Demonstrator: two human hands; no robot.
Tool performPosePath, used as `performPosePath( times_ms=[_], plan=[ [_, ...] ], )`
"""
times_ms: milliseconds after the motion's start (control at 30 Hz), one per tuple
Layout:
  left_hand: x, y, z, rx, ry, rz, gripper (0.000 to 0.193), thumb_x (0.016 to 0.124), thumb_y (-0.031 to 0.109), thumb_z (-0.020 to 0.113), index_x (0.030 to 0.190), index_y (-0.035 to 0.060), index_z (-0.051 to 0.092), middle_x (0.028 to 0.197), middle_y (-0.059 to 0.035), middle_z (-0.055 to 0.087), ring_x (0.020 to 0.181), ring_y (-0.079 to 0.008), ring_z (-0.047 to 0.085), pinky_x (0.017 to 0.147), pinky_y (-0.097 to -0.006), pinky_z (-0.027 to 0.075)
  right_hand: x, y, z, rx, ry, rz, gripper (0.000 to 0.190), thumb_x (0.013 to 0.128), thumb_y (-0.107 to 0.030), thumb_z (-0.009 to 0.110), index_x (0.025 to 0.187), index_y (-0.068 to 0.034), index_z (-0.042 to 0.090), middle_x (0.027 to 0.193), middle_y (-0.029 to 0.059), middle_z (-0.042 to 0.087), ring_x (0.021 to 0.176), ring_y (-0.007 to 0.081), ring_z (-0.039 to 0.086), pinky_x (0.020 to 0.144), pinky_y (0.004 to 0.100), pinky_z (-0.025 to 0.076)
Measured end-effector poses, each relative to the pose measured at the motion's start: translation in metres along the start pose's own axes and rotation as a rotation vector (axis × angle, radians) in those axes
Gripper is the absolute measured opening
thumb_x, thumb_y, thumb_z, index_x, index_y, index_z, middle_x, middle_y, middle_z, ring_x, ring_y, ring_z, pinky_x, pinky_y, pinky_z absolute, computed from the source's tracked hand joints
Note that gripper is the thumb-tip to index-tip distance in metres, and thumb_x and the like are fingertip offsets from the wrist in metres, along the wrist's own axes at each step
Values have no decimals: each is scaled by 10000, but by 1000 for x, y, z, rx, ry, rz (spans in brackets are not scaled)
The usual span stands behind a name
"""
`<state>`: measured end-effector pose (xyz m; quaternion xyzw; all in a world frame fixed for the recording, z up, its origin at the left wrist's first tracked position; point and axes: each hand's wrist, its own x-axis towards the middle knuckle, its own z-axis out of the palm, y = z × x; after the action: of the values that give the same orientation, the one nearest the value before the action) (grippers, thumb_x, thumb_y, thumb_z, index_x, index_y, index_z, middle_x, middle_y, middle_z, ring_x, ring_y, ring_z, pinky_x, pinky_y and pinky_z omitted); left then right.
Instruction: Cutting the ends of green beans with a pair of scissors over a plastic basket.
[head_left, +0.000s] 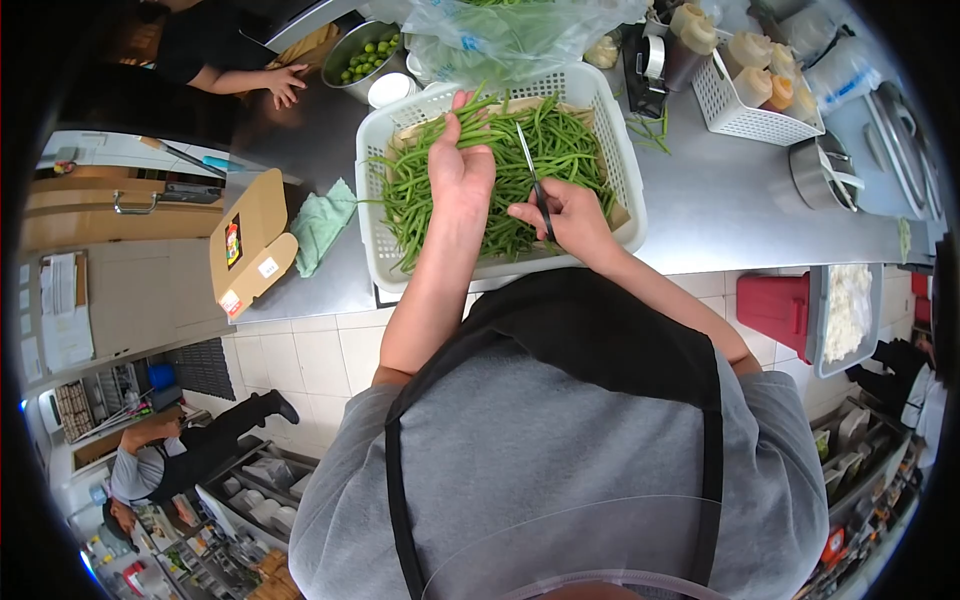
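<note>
A white perforated plastic basket (634, 180) stands on the steel counter, lined with brown paper or card and heaped with green beans (559, 150). Over its left half my left hand (461, 154) is turned palm up and holds a small bunch of green beans (476, 124) between thumb and fingers. My right hand (568, 214) grips a pair of scissors (534, 169) by the black handles, above the right half of the heap. The metal blades point up and away from me and look closed. Some of the right fingers are hidden behind the handles.
Left of the basket lie a green cloth (322, 225) and a cardboard box (251, 247). Behind are a pot of green limes (360, 60), a clear plastic bag (517, 37) and a tape dispenser (646, 75). Squeeze bottles fill a white basket (750, 120) at right. Another person's hand (285, 84) rests at upper left.
</note>
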<state>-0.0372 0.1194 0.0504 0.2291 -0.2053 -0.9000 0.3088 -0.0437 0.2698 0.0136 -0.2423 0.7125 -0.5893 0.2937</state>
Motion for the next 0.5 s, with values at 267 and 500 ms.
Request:
performPosePath(
  times_ms=[267, 500],
  plan=[
    [-1, 6, 10, -45, 35, 2, 343, 957, 143, 287, 1206, -61, 406, 1248, -165, 442, 1164, -262, 407, 1024, -381, 312, -9, -14, -2, -548, 36, -309, 459, 659, -397, 748, 620, -32, 473, 465, 57, 433, 410, 181, 448, 431, 324, 370],
    [-9, 4, 12, -39, 39, -23, 346, 952, 128, 312, 1232, -68, 366, 1238, -141, 477, 1157, -248, 429, 1026, -370, 323, -8, -10, -3, -470, 66, -277, 445, 667, -386, 745, 618, -34, 478, 453, 42, 409, 410, 169, 411, 423, 313, 345]
  ],
)
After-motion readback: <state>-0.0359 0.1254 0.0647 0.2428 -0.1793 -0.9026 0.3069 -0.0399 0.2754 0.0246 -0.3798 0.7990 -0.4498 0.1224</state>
